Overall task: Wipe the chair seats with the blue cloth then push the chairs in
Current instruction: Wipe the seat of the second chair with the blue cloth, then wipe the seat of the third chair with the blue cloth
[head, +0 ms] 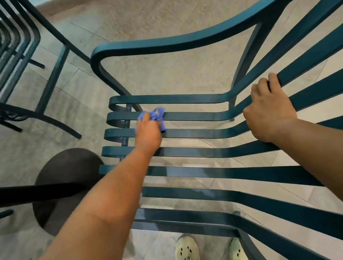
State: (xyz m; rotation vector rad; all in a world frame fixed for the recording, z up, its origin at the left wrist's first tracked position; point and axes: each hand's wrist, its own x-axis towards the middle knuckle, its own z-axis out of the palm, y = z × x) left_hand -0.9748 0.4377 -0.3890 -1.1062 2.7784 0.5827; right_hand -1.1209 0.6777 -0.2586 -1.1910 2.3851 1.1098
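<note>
While the right hand (270, 109) curls round a backrest slat, the left hand (147, 130) presses the bunched blue cloth (156, 115) onto the teal slatted metal chair seat (187, 132), whose slats run crosswise toward the backrest, unwiped slats lying nearer the person.

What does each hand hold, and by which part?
Left hand grips the bunched blue cloth on a seat slat. Right hand holds the chair by a backrest slat.

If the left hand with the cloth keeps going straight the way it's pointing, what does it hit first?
Most likely the next seat slat of the teal chair, just beyond the blue cloth that the left hand holds. Past that slat lies open floor under the armrest; depth is unclear.
</note>
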